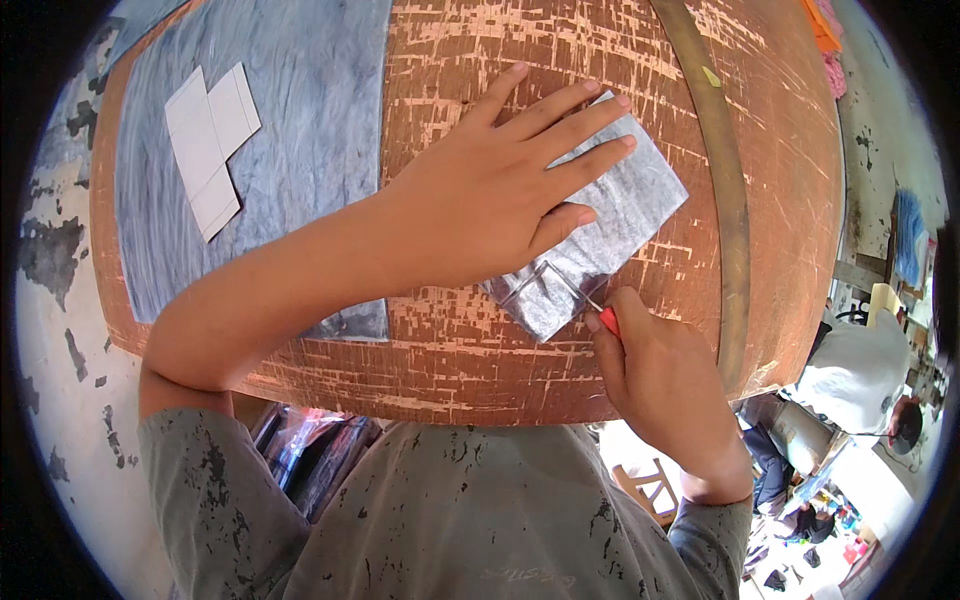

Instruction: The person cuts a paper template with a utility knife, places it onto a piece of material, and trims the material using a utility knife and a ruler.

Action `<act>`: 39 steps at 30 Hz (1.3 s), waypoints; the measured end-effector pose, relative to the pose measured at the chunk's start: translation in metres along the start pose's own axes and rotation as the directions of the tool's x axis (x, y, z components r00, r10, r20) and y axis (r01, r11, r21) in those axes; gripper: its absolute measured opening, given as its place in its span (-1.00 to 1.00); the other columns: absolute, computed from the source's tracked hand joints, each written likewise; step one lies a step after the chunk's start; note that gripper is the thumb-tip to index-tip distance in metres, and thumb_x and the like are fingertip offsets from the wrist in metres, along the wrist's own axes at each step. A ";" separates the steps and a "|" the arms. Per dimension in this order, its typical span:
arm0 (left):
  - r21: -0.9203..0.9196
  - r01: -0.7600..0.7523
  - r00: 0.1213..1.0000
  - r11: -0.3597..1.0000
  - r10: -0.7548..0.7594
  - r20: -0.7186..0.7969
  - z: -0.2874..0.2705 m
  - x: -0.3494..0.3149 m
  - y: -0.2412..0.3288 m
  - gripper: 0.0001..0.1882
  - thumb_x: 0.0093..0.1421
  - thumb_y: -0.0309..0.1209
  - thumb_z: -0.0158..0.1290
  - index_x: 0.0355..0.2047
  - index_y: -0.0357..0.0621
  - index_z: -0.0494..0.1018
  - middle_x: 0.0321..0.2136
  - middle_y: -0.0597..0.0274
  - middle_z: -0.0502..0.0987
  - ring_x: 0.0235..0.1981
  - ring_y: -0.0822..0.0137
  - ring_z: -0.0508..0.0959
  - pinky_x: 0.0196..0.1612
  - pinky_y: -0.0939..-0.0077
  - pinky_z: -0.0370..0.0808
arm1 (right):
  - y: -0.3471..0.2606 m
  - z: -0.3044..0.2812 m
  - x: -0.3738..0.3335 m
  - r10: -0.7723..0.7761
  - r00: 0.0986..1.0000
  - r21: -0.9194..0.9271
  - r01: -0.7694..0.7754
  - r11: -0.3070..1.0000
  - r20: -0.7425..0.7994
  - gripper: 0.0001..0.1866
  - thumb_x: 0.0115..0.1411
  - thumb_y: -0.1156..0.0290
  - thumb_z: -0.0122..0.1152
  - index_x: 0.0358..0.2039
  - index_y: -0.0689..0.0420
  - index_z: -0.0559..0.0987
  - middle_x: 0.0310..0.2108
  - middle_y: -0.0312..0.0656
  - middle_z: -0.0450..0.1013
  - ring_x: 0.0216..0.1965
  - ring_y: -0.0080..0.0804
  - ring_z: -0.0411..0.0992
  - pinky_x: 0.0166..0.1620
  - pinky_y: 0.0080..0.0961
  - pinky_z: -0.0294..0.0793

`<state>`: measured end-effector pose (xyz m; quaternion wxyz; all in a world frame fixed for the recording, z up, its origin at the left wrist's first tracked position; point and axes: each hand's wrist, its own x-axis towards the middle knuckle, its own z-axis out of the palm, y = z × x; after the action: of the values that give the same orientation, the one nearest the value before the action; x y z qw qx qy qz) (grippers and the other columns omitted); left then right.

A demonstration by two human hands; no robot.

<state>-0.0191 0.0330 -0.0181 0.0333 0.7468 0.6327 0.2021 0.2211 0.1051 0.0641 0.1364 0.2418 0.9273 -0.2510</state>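
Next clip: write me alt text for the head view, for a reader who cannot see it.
A left hand presses flat on a grey metal sheet piece on a scratched reddish-brown worktable, while the right hand holds a red-handled tool with its tip at the sheet's near edge. A white paper template lies to the far left.

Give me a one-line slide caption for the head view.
Left hand pins a grey sheet piece flat on the scarred wooden table while the right hand works a red-handled tool at its edge.

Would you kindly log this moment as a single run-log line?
left hand: flat on grey sheet piece | right hand: holds red-handled blade, tip on sheet | surface: scratched brown table
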 end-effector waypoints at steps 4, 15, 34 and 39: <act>-0.004 0.004 1.000 1.000 -0.004 -0.006 0.001 -0.001 0.000 -0.29 0.52 -0.11 0.03 0.61 0.07 0.22 0.65 0.14 0.13 0.65 0.03 0.10 0.61 -0.33 0.01 | -0.006 -0.002 0.003 0.035 0.999 0.018 -0.036 0.999 0.031 -0.76 0.53 0.31 0.21 -0.22 0.19 0.42 -0.61 0.09 0.50 -0.53 0.18 0.56 -0.44 0.06 0.48; 0.031 -0.023 0.995 0.999 0.026 -0.093 0.006 -0.002 0.000 -0.38 0.58 -0.02 -0.03 0.49 -0.06 0.40 0.57 0.12 0.29 0.61 0.09 0.22 0.61 -0.33 0.05 | -0.008 -0.004 0.005 0.080 0.996 0.039 -0.082 0.996 0.041 -0.77 0.53 0.30 0.23 -0.20 0.17 0.46 -0.58 0.17 0.49 -0.47 0.29 0.55 -0.39 0.14 0.44; 0.044 -0.029 0.992 0.999 0.034 -0.118 0.009 -0.003 0.000 -0.39 0.59 -0.01 -0.04 0.48 -0.07 0.42 0.55 0.13 0.32 0.59 0.10 0.24 0.61 -0.30 0.04 | -0.019 0.005 0.003 0.086 0.996 -0.074 -0.085 0.994 0.011 -0.75 0.54 0.31 0.18 -0.23 0.18 0.41 -0.63 0.03 0.53 -0.58 0.08 0.60 -0.48 -0.03 0.55; 0.027 -0.012 0.999 1.000 0.013 -0.041 0.007 -0.003 0.000 -0.29 0.52 -0.08 0.05 0.61 0.08 0.22 0.64 0.13 0.16 0.64 0.03 0.14 0.59 -0.35 0.07 | -0.020 0.006 0.003 0.136 0.991 -0.073 -0.136 0.988 0.003 -0.80 0.53 0.35 0.20 -0.22 0.17 0.45 -0.62 0.08 0.51 -0.54 0.17 0.58 -0.43 0.09 0.49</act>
<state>-0.0167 0.0320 -0.0255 0.0089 0.7468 0.6312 0.2091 0.2088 0.0886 0.0660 0.1654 0.2984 0.9167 -0.2080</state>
